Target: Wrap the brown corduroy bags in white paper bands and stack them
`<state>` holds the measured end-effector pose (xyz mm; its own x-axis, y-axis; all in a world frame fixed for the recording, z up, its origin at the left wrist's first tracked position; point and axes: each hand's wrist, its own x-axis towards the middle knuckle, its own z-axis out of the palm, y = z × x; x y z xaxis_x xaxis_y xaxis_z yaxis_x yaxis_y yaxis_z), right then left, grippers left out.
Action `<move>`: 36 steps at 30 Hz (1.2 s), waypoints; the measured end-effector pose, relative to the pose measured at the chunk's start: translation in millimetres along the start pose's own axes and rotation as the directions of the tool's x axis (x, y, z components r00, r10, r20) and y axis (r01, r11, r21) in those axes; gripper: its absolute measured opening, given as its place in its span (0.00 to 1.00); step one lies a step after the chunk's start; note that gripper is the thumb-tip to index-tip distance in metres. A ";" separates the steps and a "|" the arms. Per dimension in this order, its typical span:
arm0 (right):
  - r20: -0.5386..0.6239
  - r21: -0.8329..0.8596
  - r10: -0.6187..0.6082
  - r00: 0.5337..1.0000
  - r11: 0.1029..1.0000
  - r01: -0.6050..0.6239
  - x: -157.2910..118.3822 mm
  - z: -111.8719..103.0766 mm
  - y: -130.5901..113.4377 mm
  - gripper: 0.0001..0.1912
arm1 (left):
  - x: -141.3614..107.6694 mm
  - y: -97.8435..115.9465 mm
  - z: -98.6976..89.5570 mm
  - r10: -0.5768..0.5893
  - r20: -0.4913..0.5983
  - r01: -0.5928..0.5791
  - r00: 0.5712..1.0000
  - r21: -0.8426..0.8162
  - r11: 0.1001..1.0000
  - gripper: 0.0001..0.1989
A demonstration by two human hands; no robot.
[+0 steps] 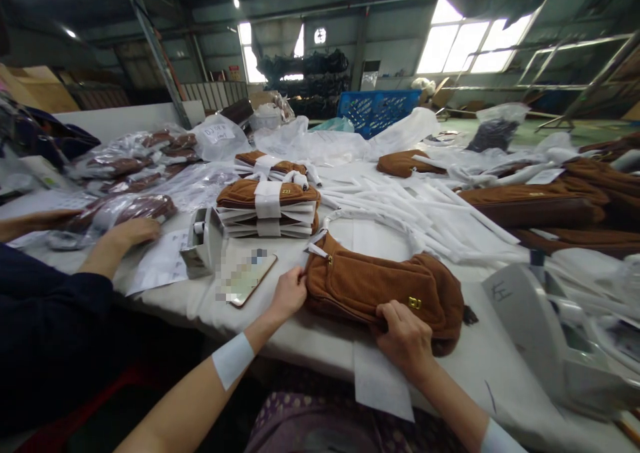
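Fabric at the left end of a brown corduroy shoulder bag is pinched in the bent fingers of the left hand, as I see it through the head camera. The right hand has its fingers curled closed on the bag's lower front edge, just beside the gold letters; its thumb is mostly hidden from me. The bag lies at the near edge of the white-covered table, its white-wrapped strap arching away behind it. Below, a white sheet hangs over the edge.

To the left I have a smartphone, then a grey tape dispenser; a 2nd dispenser stands right of the bag. Beyond the phone sits a stack of paper-banded bags. White paper strips spread behind the strap. Farther left, a co-worker's hand rests by a plastic-wrapped bag.
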<state>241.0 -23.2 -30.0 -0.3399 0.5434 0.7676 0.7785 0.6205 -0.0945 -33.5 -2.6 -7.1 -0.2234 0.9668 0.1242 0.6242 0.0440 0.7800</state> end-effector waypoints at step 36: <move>0.138 -0.071 -0.027 0.990 0.997 0.037 -11.4 -24.1 16.0 0.06 | -24.6 63.9 31.8 0.631 0.607 -0.861 0.484 0.460 0.218 0.09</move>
<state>270.0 -33.0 -25.0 -0.4302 0.5998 0.6747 0.8012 0.5980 -0.0207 35.7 -15.6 20.1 0.7398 0.6484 0.1797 0.6727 -0.7067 -0.2192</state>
